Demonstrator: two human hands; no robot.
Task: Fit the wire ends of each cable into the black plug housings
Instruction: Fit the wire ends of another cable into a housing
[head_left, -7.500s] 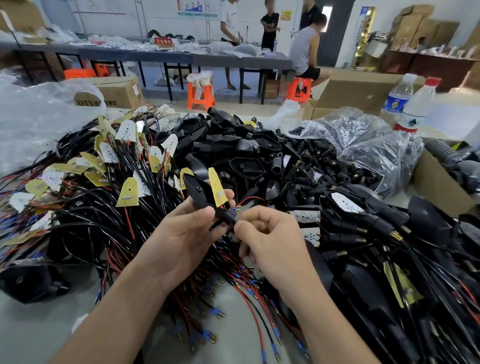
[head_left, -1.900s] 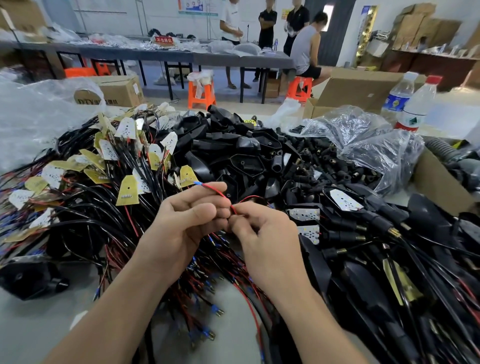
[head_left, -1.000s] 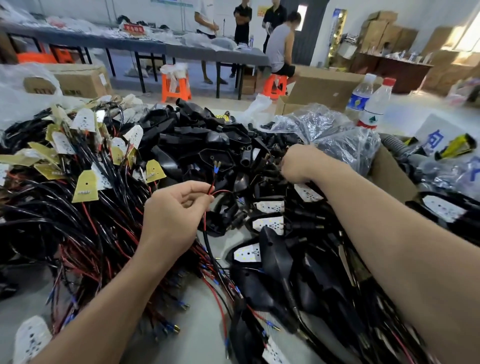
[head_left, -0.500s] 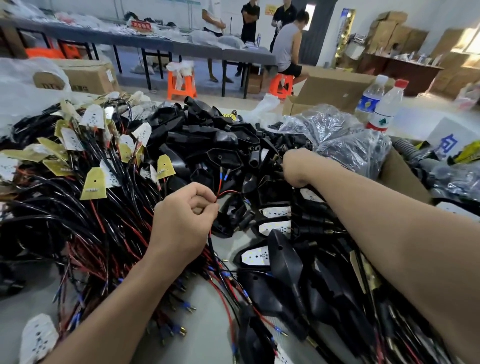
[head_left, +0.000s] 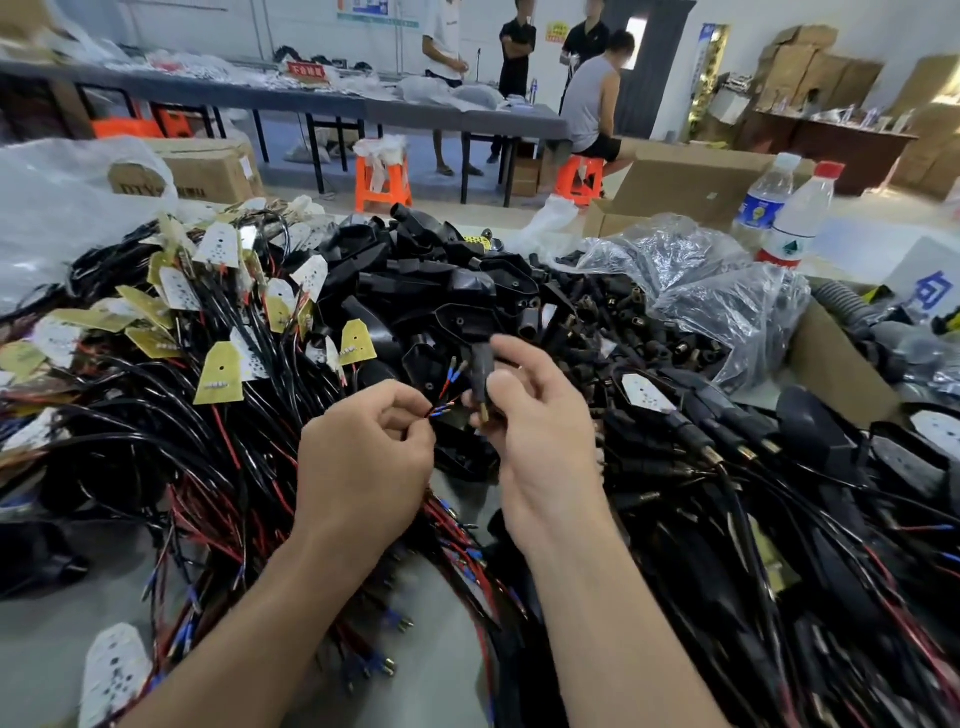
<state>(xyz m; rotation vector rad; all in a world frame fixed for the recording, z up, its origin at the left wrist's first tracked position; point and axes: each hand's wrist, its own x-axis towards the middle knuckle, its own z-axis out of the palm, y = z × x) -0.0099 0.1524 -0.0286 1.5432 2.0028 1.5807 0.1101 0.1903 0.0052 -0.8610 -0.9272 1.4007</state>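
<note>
My left hand (head_left: 363, 462) pinches thin red and blue wire ends (head_left: 440, 410) of a black cable, their metal tips pointing right. My right hand (head_left: 535, 431) grips a small black plug housing (head_left: 480, 371) between thumb and fingers, its brass pin sticking out below. The wire tips lie just left of the housing, a short gap apart. A heap of black plug housings (head_left: 457, 291) lies behind both hands. Black cables with red wires and yellow and white tags (head_left: 218, 374) are piled at the left.
A clear plastic bag of small black parts (head_left: 691, 291) lies at the right, beside a cardboard box (head_left: 831, 364). Two water bottles (head_left: 779, 208) stand behind it. More cabled plugs (head_left: 727, 467) cover the right side. People stand and sit at a far table (head_left: 311, 98).
My right hand has come back from the heap of small parts holding a black plug housing, and now sits next to my left hand, which still pinches the wire ends.
</note>
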